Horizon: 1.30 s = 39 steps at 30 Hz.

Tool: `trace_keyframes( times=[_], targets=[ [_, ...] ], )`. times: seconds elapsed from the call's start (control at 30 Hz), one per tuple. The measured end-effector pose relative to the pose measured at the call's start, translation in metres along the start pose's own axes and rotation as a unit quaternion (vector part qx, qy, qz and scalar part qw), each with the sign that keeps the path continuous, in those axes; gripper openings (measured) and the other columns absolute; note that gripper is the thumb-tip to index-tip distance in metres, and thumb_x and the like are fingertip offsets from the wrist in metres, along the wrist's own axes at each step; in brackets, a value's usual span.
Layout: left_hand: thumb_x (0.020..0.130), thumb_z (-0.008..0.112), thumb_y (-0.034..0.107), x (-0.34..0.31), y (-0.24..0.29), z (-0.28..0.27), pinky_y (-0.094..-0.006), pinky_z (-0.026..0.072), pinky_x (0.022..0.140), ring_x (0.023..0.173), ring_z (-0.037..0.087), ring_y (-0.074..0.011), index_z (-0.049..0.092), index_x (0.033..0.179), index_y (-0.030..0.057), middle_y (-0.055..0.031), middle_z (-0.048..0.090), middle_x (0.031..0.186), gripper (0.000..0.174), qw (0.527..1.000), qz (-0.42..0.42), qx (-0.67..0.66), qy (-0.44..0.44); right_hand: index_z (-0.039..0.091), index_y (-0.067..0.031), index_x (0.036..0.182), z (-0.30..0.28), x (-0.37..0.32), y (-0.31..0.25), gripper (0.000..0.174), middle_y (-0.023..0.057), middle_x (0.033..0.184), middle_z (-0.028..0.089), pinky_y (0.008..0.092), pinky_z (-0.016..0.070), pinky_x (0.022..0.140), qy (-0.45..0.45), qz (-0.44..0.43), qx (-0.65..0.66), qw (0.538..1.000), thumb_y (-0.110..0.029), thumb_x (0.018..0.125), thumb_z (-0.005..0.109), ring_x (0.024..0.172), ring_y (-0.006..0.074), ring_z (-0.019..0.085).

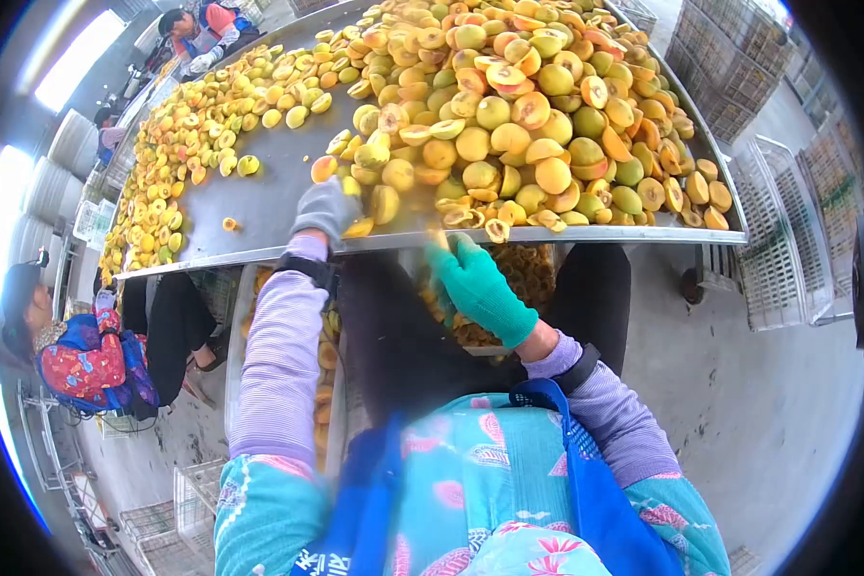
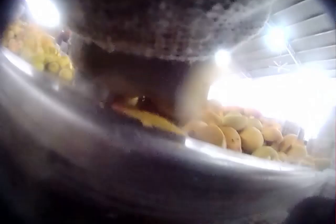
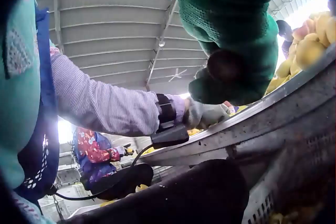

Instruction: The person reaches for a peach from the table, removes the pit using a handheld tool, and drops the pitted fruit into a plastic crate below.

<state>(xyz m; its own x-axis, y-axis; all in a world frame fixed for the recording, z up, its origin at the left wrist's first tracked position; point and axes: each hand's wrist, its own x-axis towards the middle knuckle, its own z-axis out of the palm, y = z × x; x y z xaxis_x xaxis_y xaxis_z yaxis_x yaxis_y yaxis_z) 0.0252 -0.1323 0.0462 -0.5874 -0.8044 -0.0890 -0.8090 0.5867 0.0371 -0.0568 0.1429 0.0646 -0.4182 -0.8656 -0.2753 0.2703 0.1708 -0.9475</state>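
Over the near edge of the metal table point(image 1: 259, 235), my grey-gloved left hand point(image 1: 326, 209) is blurred among cut yellow-orange fruit halves point(image 1: 398, 175). A yellow fruit slice point(image 1: 358, 228) lies beside it; in the left wrist view a fruit piece point(image 2: 152, 120) shows below the glove point(image 2: 173, 19). Whether the fingers hold any fruit cannot be told. My green-gloved right hand point(image 1: 485, 288) is just below the table rim, right of the left hand. Its fingers curl around a dark, round-ended object point(image 3: 224, 65), perhaps a handle; the glove point(image 3: 236, 19) hides the rest.
A large heap of fruit point(image 1: 547, 115) covers the table's right part. Below the rim, between the knees, stands a container of fruit pieces point(image 1: 518, 278). Crates point(image 1: 773, 230) stand at the right. One person in red floral sleeves point(image 1: 86, 370) sits at the left; others are farther back.
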Motion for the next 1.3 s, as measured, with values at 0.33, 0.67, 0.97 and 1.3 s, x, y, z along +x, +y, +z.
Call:
trace_keyframes(
  times=[0.33,0.67,0.97,1.3],
  targets=[
    [0.089,0.065,0.012,-0.141,0.065,-0.011,-0.0256,0.0510,0.075,0.092,0.062,-0.0169,0.059,0.116,-0.0013,-0.0092,0.063,0.110,0.031,0.783,0.229,-0.573,0.084,0.060,-0.0050,0.088,-0.008,0.034,-0.013,0.042,0.0033,0.058,0.057,0.0220,0.0364,0.032,-0.060,-0.004,0.138,0.989,-0.046,0.094,0.055,0.038,0.0103,0.051],
    [0.097,0.054,0.015,-0.143,0.065,0.032,-0.0290,0.0525,0.080,0.097,0.060,-0.0134,0.056,0.126,0.0020,-0.0076,0.062,0.114,0.031,0.725,0.198,-0.655,0.080,0.050,0.0009,0.090,-0.007,0.006,0.010,0.032,0.0213,0.062,0.057,0.0449,0.0448,0.045,0.132,-0.315,-0.319,0.884,-0.029,0.095,0.059,0.055,0.0370,0.060],
    [0.104,0.038,0.034,-0.137,0.072,0.045,-0.0305,0.0531,0.081,0.090,0.064,-0.0194,0.057,0.120,-0.0029,-0.0149,0.065,0.104,0.044,0.769,0.129,-0.621,0.073,0.053,-0.0017,0.092,0.009,-0.004,0.047,0.029,0.0228,0.063,0.060,0.0500,0.0456,0.048,0.128,-0.335,-0.361,0.861,-0.030,0.095,0.057,0.056,0.0408,0.060],
    [0.102,0.046,0.027,-0.143,0.087,0.036,-0.0253,0.0516,0.075,0.082,0.063,-0.0146,0.061,0.113,-0.0042,-0.0106,0.067,0.093,0.036,0.684,0.030,-0.728,0.040,0.052,-0.0004,0.094,0.013,-0.008,0.059,0.032,0.0283,0.072,0.060,0.0539,0.0445,0.055,0.100,-0.263,-0.288,0.915,-0.032,0.098,0.051,0.069,0.0488,0.059]
  ],
)
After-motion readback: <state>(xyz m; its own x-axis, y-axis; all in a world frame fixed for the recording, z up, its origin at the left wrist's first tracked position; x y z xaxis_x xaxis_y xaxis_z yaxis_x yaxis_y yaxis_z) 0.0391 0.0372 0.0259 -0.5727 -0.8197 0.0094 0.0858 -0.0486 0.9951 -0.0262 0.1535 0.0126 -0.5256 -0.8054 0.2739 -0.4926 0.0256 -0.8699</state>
